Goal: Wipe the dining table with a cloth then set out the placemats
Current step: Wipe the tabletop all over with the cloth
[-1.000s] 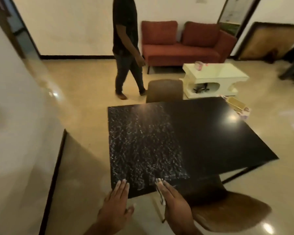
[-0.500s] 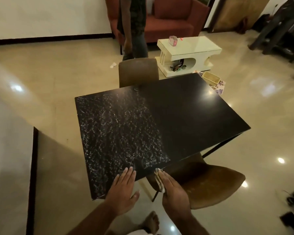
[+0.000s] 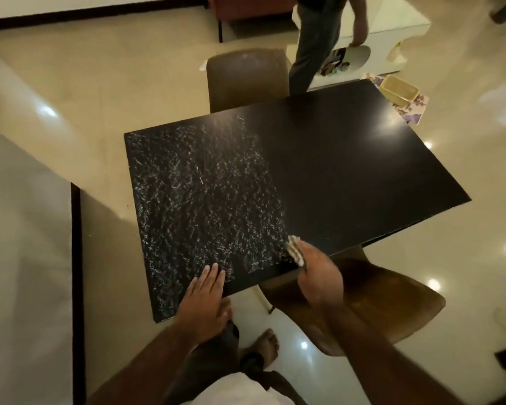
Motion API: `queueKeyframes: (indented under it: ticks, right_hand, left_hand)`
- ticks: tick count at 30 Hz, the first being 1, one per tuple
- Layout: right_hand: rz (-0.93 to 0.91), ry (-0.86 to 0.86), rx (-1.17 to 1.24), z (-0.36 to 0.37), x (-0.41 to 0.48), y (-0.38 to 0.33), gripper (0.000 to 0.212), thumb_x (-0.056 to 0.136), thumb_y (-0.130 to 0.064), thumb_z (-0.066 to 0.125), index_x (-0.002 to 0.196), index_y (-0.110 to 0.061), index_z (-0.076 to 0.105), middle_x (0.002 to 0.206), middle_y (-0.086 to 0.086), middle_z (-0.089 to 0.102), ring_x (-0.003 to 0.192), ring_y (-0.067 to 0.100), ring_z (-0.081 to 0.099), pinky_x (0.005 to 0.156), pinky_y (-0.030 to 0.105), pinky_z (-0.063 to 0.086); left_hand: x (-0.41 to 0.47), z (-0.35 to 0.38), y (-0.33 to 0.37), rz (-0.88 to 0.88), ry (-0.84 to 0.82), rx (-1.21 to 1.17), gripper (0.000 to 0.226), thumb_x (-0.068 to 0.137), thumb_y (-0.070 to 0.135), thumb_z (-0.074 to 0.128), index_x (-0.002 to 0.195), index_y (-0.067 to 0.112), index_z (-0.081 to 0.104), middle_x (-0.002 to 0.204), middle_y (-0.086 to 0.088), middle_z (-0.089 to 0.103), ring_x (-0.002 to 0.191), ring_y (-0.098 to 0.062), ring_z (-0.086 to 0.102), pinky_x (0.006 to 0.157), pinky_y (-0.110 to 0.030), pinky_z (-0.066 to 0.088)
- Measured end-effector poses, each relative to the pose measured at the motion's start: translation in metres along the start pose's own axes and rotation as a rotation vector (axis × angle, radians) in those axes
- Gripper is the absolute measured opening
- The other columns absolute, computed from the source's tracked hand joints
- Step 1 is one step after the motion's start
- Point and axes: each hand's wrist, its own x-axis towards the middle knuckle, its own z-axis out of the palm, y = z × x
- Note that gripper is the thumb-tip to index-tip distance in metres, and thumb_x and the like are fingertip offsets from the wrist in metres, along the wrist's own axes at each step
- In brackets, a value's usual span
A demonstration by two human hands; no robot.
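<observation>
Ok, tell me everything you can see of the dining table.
The dining table is a black rectangular slab with a glossy top. Its left half is covered in whitish speckles; the right half looks plain dark and reflects a light. The left hand rests flat on the near edge, fingers straight; the right hand holds a bunched cloth against the top where speckled meets plain. A brown chair stands at its far side, a second chair at the near right.

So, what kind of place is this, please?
Most likely the living and dining room of a home: a black dining table with brown chairs, a white coffee table behind it, and a red sofa at the top edge.
</observation>
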Motion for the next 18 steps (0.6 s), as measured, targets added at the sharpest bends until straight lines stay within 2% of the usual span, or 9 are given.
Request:
queueKeyframes:
  ticks: [3,6,9,10,12,15,18]
  right_hand:
    - [-0.017,0.062,-0.113,0.006,0.051,0.006,0.060,0.104,-0.013,0.069,0.161,-0.023,0.055,0.157,0.004,0.064,0.147,0.024,0.059,0.126,0.046,0.048]
    - [-0.011,-0.014,-0.212,0.021,0.084,0.008,0.061,0.107,-0.020,0.061,0.167,-0.019,0.046,0.166,0.008,0.055,0.155,0.029,0.050,0.131,0.049,0.040]
    - [-0.017,-0.187,-0.293,0.034,0.086,-0.001,0.067,0.113,-0.053,0.048,0.173,-0.028,0.034,0.179,0.007,0.035,0.165,0.033,0.033,0.134,0.056,0.031]
    - [-0.026,-0.196,-0.318,0.039,0.083,-0.002,0.072,0.111,-0.064,0.044,0.173,-0.030,0.032,0.181,0.006,0.030,0.167,0.034,0.029,0.134,0.058,0.030]
    - [-0.024,-0.151,-0.343,0.045,0.079,-0.002,0.078,0.109,-0.073,0.038,0.174,-0.030,0.031,0.182,0.007,0.026,0.169,0.034,0.023,0.133,0.060,0.030]
    - [0.023,-0.073,-0.349,0.053,0.080,0.000,0.077,0.110,-0.069,0.037,0.175,-0.029,0.026,0.184,0.012,0.017,0.171,0.039,0.014,0.131,0.064,0.032]
    - [0.063,-0.062,-0.360,0.065,0.087,-0.003,0.075,0.113,-0.063,0.037,0.178,-0.032,0.014,0.187,0.011,0.001,0.172,0.041,0.003,0.131,0.065,0.029]
  left_hand:
    - [0.020,-0.008,-0.009,0.014,0.003,0.005,0.093,0.113,0.061,0.041,0.176,0.017,-0.011,0.184,-0.007,-0.022,0.170,-0.025,-0.023,0.139,-0.047,-0.005]
    - [0.046,-0.022,-0.014,0.041,-0.021,0.057,0.095,0.113,0.063,0.040,0.176,0.016,-0.013,0.183,-0.009,-0.024,0.170,-0.028,-0.023,0.139,-0.053,-0.004]
    - [0.075,-0.042,-0.017,0.076,-0.023,0.124,0.097,0.111,0.064,0.041,0.176,0.016,-0.013,0.183,-0.010,-0.025,0.170,-0.030,-0.022,0.139,-0.058,-0.001]
    - [0.086,-0.048,-0.019,0.094,-0.009,0.142,0.097,0.111,0.064,0.042,0.176,0.016,-0.013,0.183,-0.010,-0.025,0.170,-0.031,-0.022,0.139,-0.059,0.000]
    - [0.107,-0.059,-0.022,0.120,0.015,0.168,0.097,0.111,0.065,0.042,0.176,0.016,-0.011,0.183,-0.009,-0.024,0.170,-0.031,-0.022,0.139,-0.060,-0.001]
    - [0.135,-0.067,-0.025,0.161,0.080,0.209,0.095,0.110,0.066,0.040,0.177,0.017,-0.006,0.184,-0.009,-0.022,0.171,-0.034,-0.019,0.138,-0.062,0.000]
    - [0.160,-0.066,-0.023,0.233,0.162,0.250,0.092,0.110,0.068,0.033,0.178,0.018,-0.003,0.185,-0.008,-0.021,0.171,-0.035,-0.016,0.137,-0.064,0.003]
